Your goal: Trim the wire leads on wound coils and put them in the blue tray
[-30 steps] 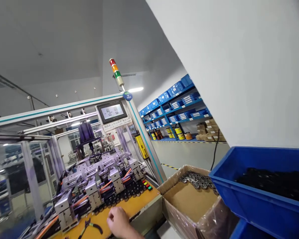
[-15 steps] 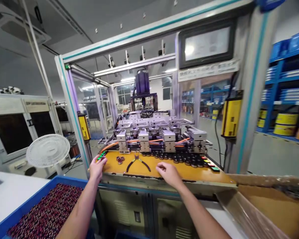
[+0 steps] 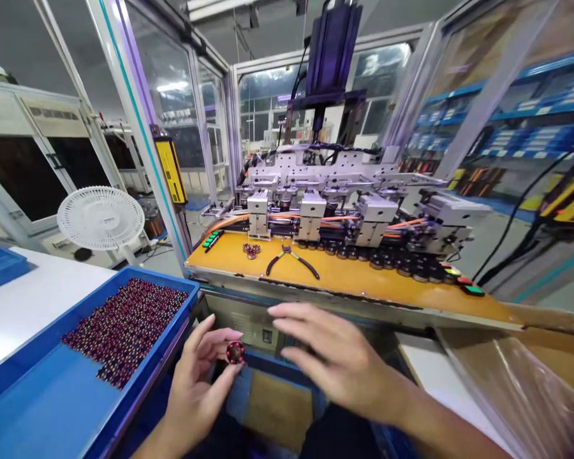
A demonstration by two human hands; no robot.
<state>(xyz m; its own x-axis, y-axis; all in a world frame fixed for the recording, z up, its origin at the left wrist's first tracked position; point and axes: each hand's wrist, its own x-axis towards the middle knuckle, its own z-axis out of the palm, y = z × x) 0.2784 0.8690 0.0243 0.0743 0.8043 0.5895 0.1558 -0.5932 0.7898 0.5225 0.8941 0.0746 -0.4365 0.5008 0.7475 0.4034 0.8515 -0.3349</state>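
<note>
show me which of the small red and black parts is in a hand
The part pinched in the left hand; the others lie heaped in the blue bin or clustered on the orange table beside the pliers.

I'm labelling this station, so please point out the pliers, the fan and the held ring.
Pliers [image 3: 305, 263]: head view, one black handle.
Fan [image 3: 101, 218]: head view, middle of grille.
Ring [image 3: 229, 353]: head view, its rim.

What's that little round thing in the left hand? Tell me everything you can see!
The little round part looks like a ring: dark, with pinkish-red spots around its rim and a brownish middle. It's too small to tell what it's made of. Its round face is turned towards the camera. The left hand holds it up at its edge, near the thumb and fingertips. The right hand isn't touching it.
</note>
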